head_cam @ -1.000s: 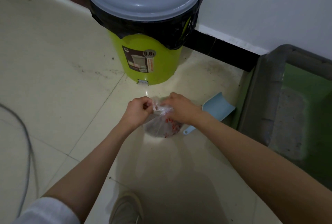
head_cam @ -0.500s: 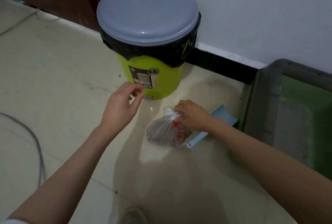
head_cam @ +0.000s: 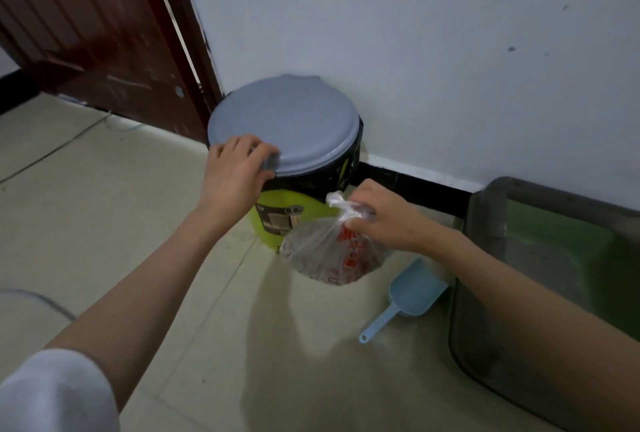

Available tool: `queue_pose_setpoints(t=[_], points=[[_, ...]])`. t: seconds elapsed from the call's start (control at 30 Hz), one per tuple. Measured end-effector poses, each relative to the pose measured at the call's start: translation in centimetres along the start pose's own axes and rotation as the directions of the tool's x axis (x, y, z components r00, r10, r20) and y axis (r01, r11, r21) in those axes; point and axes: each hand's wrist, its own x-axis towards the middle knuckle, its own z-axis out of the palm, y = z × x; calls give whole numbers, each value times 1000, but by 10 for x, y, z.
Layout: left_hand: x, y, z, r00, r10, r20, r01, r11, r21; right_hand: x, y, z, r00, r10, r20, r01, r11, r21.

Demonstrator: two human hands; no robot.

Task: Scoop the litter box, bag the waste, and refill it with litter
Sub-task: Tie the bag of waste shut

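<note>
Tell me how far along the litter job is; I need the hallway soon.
Done: waste sits in the knotted bag, scoop laid on the floor. In hand: right hand holds the bag's neck, left hand grips the bin lid. Left: binning it, refilling the litter box.

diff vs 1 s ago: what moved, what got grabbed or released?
The left hand let go of the bag's knot, moved up and gripped the front edge of the bin lid. The right hand kept the knot and lifted the bag off the floor. Scoop, bin and litter box stayed put.
</note>
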Motion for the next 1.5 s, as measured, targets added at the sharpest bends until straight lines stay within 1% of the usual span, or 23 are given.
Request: queue_pose_setpoints(t=[0.07, 0.2, 0.33, 0.43, 0.53, 0.6, 0.67, 0.73, 0.77, 0.83, 0.93, 1.03, 1.17, 1.27, 1.33, 1.43, 1.5], points=[[2, -3, -1, 999, 34, 10, -34, 999, 16, -1, -7, -16, 998, -6, -69, 7, 1000, 16], [0, -3, -2, 996, 71, 50, -74, 995, 60, -1, -11, -37, 984, -38, -175, 34, 999, -25], [3, -3, -5, 997, 62, 52, -65, 996, 64, -5, -11, -51, 980, -13, -198, 13, 1000, 0], [7, -8, -10, 998, 54, -22, -53, 997, 47, -5, -15, -58, 977, 20, -214, -11, 999, 44], [26, -14, -26, 988, 5, -155, -17, 997, -75, 1, -24, -67, 968, 54, -244, -25, 993, 118], [46, -15, -39, 968, -70, -239, 32, 987, -160, 8, -33, -77, 961, 46, -271, -7, 990, 143], [66, -12, -52, 945, -162, -284, 90, 964, -250, 15, -44, -88, 953, 20, -301, 22, 990, 136], [85, -9, -63, 932, -235, -276, 132, 929, -345, 24, -54, -96, 942, -12, -334, 58, 990, 127], [95, -9, -68, 929, -250, -273, 139, 918, -370, 30, -60, -101, 934, -27, -356, 76, 989, 123], [111, -12, -77, 927, -261, -271, 142, 910, -390, 46, -70, -106, 911, -46, -411, 94, 991, 99], [129, -19, -87, 929, -263, -261, 140, 902, -409, 74, -83, -110, 867, -41, -497, 85, 994, 67], [139, -23, -93, 931, -279, -236, 146, 876, -461, 99, -94, -102, 849, -38, -528, 72, 996, 45], [150, -23, -96, 924, -310, -223, 151, 834, -530, 126, -90, -75, 859, 15, -512, 28, 997, 76], [154, -24, -95, 924, -314, -216, 147, 817, -558, 146, -77, -50, 881, 84, -465, -51, 995, 84], [154, -26, -94, 926, -305, -221, 134, 816, -562, 157, -72, -36, 907, 86, -412, -86, 996, 17], [151, -30, -90, 930, -293, -223, 117, 810, -575, 166, -69, -14, 953, 65, -296, -111, 984, -142], [149, -31, -88, 930, -287, -232, 107, 812, -574, 167, -66, 0, 967, 97, -235, -140, 974, -176]])
